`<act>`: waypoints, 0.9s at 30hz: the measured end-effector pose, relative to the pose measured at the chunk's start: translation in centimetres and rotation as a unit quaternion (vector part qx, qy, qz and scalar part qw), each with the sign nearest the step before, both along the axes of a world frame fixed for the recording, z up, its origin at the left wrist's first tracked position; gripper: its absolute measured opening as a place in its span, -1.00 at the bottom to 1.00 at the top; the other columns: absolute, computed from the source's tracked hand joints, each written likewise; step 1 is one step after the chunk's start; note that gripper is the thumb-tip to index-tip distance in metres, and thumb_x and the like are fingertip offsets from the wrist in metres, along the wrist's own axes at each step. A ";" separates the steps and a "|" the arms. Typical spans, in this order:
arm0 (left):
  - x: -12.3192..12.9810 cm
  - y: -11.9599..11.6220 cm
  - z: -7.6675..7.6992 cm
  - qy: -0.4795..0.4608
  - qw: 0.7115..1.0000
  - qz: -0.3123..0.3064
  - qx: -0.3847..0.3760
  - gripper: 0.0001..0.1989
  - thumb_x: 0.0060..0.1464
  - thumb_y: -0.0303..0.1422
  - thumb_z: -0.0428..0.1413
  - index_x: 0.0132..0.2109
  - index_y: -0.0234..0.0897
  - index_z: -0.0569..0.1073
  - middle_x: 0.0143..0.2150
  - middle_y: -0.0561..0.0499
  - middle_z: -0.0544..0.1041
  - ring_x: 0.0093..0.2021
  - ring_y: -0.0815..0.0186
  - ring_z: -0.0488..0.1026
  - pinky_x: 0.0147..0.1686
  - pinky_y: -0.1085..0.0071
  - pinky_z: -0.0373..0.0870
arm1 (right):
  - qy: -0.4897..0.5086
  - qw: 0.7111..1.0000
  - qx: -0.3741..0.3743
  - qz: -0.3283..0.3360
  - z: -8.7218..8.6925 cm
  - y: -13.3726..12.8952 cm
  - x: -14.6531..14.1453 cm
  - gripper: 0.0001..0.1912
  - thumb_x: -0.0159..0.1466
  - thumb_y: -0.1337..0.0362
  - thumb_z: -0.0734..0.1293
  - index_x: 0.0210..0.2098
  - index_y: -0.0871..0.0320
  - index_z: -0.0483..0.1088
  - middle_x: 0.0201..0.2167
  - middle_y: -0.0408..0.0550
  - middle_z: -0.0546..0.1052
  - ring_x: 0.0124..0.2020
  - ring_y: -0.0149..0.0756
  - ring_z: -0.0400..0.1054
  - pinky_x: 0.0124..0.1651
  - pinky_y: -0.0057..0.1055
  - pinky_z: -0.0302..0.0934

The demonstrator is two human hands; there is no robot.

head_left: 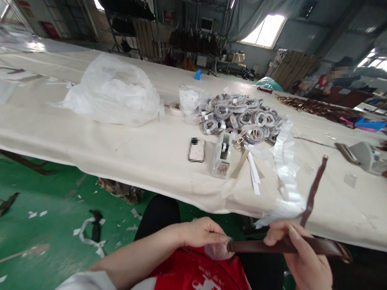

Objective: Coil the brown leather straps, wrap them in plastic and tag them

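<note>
A brown leather strap [253, 246] stretches between my two hands above my lap. My left hand [203, 233] is closed on its near end, pinching it where a piece of clear plastic [218, 250] wraps round it. The fingers of my right hand [304, 249] are closed round the strap further along. Past that hand the strap bends back, and its tail lies on the table. Just beyond my hands a long run of white film pieces [287, 166] hangs over the table edge. A tape dispenser [222, 156] stands nearby, beside paper strips [253, 170].
Coiled, wrapped straps with metal clasps [244, 116] are heaped on the cream-covered table [142, 152]. A large clear plastic bag [113, 93] lies to the left. On the right are a second grey dispenser [365, 155] and many brown straps [317, 106]; a person [323, 82] is beyond.
</note>
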State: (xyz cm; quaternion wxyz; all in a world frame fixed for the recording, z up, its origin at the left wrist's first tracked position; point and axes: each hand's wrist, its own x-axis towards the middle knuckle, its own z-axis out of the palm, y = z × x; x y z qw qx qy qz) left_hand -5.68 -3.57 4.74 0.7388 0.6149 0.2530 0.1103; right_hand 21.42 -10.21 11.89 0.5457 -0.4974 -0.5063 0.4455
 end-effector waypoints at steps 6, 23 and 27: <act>0.8 -0.5 0.4 -0.005 0.997 0.035 0.073 -0.31 0.19 0.21 -0.05 -0.14 -0.35 0.62 -0.29 -0.07 0.61 -0.30 0.32 0.48 -0.25 0.50 0.38 | -0.058 0.995 -0.012 0.082 -0.2 0.2 -1.2 -0.63 0.41 0.11 0.19 -0.23 0.12 0.60 -0.25 0.05 0.64 -0.17 -0.10 0.50 -0.13 -0.30 0.40; 0.5 -0.5 -0.1 0.080 0.995 0.014 0.058 -0.25 0.03 0.35 -0.06 -0.38 -0.32 0.51 -0.49 0.03 0.49 -0.47 0.37 0.38 -0.44 0.50 0.30 | 0.041 0.996 -0.085 0.003 1.0 -1.2 0.8 -0.61 0.35 0.06 0.26 -0.38 0.18 0.57 -0.46 0.09 0.59 -0.37 -0.09 0.47 -0.33 -0.27 0.39; 0.4 -0.6 0.1 0.086 0.992 -0.001 0.094 -0.28 0.08 0.32 -0.07 -0.37 -0.31 0.50 -0.48 0.05 0.47 -0.45 0.38 0.36 -0.43 0.51 0.26 | 0.074 0.992 -0.099 -0.020 1.1 -1.4 0.1 -0.63 0.35 0.05 0.26 -0.36 0.16 0.56 -0.52 0.02 0.56 -0.43 -0.16 0.44 -0.37 -0.29 0.36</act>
